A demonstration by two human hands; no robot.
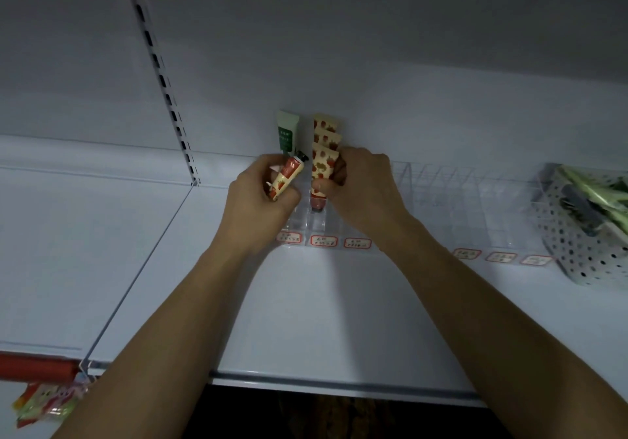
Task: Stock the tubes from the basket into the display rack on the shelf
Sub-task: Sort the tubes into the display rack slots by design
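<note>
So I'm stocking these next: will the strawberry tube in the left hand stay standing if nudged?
Probably not by itself. The strawberry tube looks slim and tall above a small cap, so it would likely tip. The clear rack has narrow slots, which should keep it upright like the green tube. It seems light, since the left hand pinches it easily.

Single head cam, wide-angle, worn by the person. Faces forward and slightly down onto a white shelf (pixel 339 302), front edge across the frame bottom, back panel filling the top. Close range: both forearms enter from the bottom corners and meet near centre at the clear display rack (pixel 441 197). Perforated basket (pixel 584 251) clipped at the right edge, slotted upright (pixel 163 81) upper left. No second view, so no overlap.
</note>
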